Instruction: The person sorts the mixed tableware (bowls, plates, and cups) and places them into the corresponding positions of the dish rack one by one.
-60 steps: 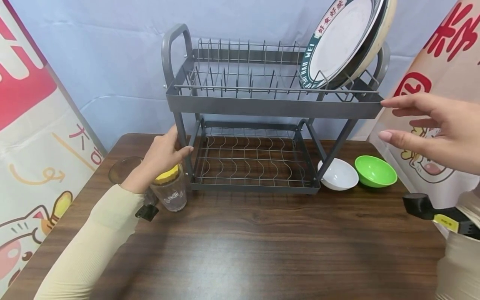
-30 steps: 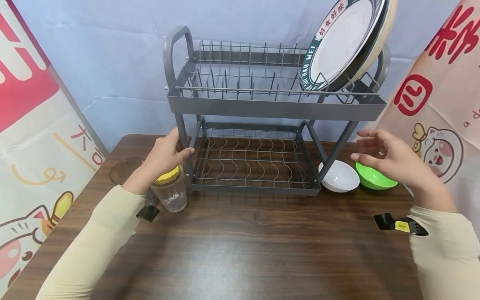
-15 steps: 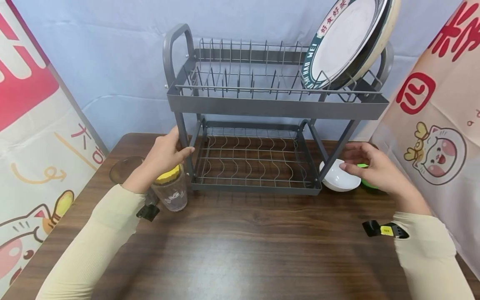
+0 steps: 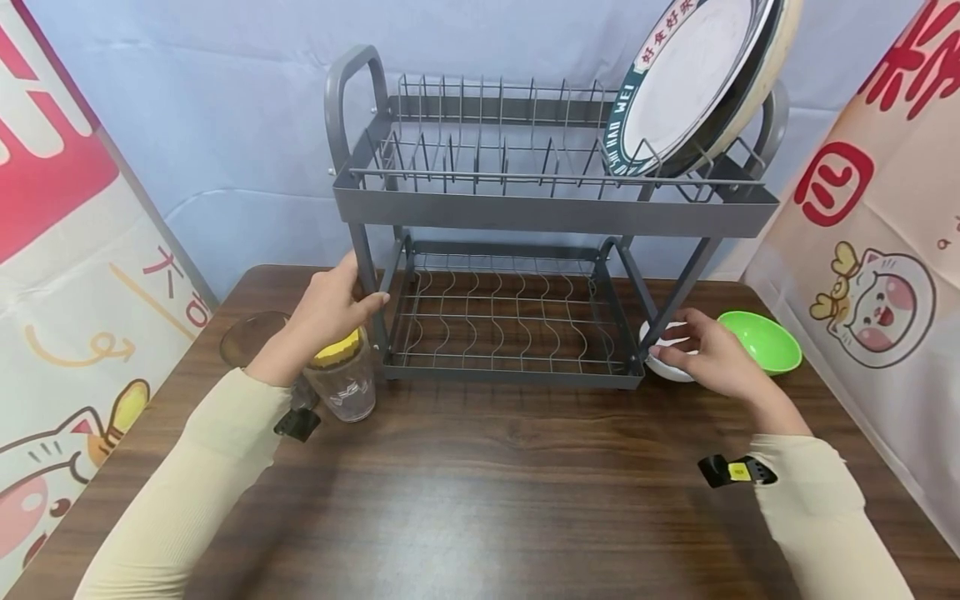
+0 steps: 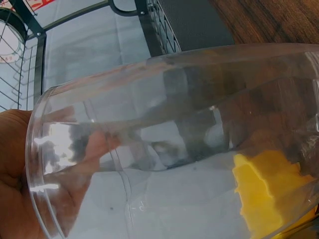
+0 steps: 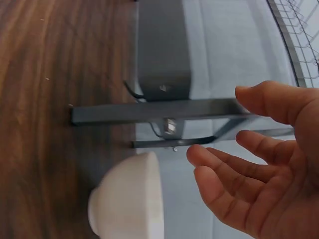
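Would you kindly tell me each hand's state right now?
Left hand: closed around the dish rack's left front leg.
Right hand: open, holding nothing.

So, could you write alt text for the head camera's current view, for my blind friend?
A person's left hand grips the left side of a grey two-tier dish rack on a wooden table, while their right hand partly hides a white bowl near a green bowl. Dishes lean on the rack's upper right; a clear cup stands at left.
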Demonstrator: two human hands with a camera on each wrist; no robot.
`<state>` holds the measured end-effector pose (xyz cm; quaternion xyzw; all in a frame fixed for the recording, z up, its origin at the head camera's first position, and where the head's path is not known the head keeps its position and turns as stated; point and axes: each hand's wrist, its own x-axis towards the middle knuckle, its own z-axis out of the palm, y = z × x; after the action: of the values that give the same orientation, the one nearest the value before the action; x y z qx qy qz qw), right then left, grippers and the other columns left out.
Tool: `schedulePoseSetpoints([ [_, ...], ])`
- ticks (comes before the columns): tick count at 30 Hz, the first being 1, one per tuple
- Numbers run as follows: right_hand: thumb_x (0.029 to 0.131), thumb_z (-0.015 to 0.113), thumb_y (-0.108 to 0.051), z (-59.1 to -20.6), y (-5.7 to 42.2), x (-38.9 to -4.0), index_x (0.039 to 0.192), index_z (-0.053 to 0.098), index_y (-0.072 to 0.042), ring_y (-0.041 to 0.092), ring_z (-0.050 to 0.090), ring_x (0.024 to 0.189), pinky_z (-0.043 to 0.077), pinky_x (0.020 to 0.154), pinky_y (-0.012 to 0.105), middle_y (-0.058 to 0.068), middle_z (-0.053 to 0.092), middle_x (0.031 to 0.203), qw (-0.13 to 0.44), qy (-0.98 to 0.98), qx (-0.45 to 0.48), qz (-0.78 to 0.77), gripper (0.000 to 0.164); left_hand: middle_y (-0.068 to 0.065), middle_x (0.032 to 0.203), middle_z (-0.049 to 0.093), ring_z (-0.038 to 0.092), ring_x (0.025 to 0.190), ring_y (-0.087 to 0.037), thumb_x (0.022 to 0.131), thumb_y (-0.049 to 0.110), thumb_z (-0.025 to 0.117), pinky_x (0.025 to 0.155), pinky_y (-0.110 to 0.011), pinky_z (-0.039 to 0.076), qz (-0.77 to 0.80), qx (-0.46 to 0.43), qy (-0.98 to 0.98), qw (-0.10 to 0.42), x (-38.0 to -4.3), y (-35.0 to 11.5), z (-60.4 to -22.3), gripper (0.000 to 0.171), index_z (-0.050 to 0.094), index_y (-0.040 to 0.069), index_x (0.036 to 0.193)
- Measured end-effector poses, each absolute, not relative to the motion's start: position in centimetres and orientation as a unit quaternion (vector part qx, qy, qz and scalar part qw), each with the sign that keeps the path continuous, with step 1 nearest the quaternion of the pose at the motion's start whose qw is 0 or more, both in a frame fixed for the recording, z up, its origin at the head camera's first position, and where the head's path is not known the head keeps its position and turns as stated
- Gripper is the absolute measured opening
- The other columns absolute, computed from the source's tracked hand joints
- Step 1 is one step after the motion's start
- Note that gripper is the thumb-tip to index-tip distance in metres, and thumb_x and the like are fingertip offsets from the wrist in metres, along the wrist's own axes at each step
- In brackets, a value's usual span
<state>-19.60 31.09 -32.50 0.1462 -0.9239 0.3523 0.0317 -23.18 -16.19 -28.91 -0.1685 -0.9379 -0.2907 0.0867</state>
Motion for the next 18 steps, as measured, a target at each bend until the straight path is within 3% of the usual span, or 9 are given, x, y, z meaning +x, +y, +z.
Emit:
schedulePoseSetpoints([
  [8, 0.086, 0.066, -0.014, -33.6, 30.1, -19.7, 0.107, 0.052, 0.006, 0.037, 0.064, 0.083, 0.049, 0.063, 0.033, 0.029, 0.061, 0.101, 0.055, -0.932, 0.140, 0.330, 0.032, -0.011, 0.081, 0.063, 0.063, 0.072, -0.025, 0.090, 0.017, 0.062, 0.065, -0.042, 0.048, -0.289, -0.168, -0.938, 0.088, -23.2, -16.2, -29.0, 0.031, 0.043, 0.005, 0.111],
  [18, 0.079, 0.072, -0.008, -34.7, 29.1, -20.0, 0.092, 0.058, 0.005, 0.032, 0.062, 0.073, 0.048, 0.063, 0.043, 0.017, 0.065, 0.079, 0.108, -0.951, 0.117, 0.265, 0.023, -0.010, 0.079, 0.062, 0.062, 0.072, -0.026, 0.090, 0.018, 0.062, 0.065, -0.042, 0.047, -0.287, -0.167, -0.939, 0.091, -23.2, -16.1, -28.9, 0.029, 0.044, 0.006, 0.109],
])
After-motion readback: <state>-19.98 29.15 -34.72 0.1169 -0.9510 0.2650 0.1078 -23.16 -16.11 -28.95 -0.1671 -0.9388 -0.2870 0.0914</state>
